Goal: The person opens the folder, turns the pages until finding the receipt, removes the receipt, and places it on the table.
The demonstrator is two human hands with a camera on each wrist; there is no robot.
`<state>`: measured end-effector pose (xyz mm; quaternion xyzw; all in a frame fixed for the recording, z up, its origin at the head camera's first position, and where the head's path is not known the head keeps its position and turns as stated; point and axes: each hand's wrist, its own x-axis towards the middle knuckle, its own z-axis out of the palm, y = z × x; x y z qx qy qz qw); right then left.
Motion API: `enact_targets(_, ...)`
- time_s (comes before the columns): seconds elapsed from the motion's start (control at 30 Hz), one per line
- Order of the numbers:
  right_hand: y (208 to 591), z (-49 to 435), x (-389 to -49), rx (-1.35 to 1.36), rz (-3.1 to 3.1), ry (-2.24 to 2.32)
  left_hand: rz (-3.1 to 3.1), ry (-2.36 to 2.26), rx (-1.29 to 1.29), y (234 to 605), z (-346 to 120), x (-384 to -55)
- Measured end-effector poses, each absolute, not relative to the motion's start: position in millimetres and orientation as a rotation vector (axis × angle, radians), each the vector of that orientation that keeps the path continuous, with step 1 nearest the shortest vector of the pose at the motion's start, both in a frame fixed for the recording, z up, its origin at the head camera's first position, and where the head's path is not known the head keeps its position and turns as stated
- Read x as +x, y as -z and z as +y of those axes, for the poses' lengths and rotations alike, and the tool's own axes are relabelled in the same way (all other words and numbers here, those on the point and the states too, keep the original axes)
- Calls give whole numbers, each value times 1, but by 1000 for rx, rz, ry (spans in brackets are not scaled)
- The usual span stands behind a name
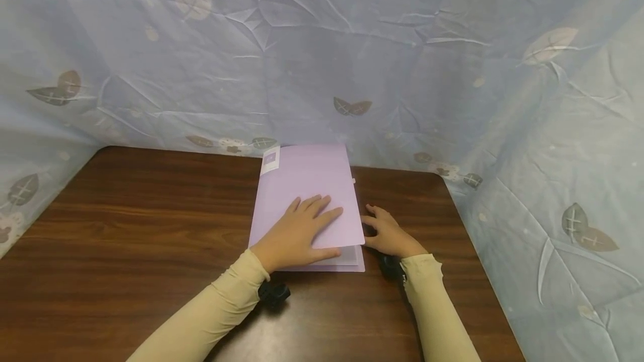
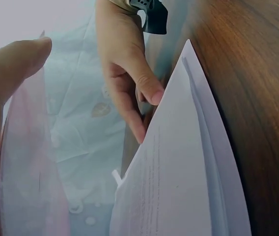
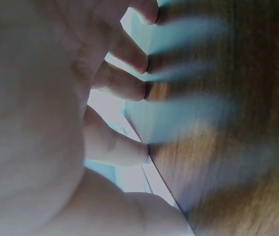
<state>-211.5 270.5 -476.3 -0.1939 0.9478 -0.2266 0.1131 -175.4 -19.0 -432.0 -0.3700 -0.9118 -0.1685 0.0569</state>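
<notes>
A lavender folder lies on the wooden table, its front cover lifted a little off the sheets inside. My left hand rests on that cover with the fingers spread. In the left wrist view the raised cover stands apart from a printed sheet. At the folder's right edge is my right hand, its thumb at the edge of the lower part. The right wrist view has the fingertips down at the tabletop, beside the folder's edge.
The dark brown table extends on both sides of the folder. A patterned pale blue cloth hangs behind the table and along its sides. Each wrist wears a black device, one of them the left wrist camera.
</notes>
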Motion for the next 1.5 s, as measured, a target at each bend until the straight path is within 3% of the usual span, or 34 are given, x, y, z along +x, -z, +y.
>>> enact_targets(1.13,478,270,-211,-544,2762,661,-2401,615,-1016,371,-84,-155)
enact_targets(1.5,482,273,-213,-543,2759,668,-2265,570,-1222,347,-112,-159)
